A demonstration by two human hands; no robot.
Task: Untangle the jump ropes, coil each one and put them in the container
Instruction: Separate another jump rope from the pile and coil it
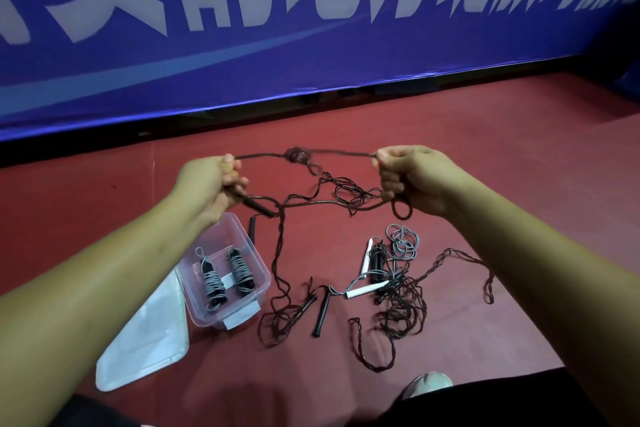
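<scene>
My left hand [213,184] and my right hand [412,177] each grip a dark brown jump rope [332,184], stretched taut between them above the floor. A knot [297,155] sits in the middle of that stretch. A black handle [258,206] hangs just below my left hand. More of the rope droops down to a tangle [398,302] on the floor, mixed with a grey rope [403,241], white handles [367,290] and black handles [322,312]. The clear plastic container [242,236] below my left forearm holds two coiled grey ropes [227,276].
The container's lid [145,340] lies flat on the red floor to its left. A blue banner wall [311,28] runs across the back. A shoe toe [429,383] shows at the bottom, close to the rope tangle.
</scene>
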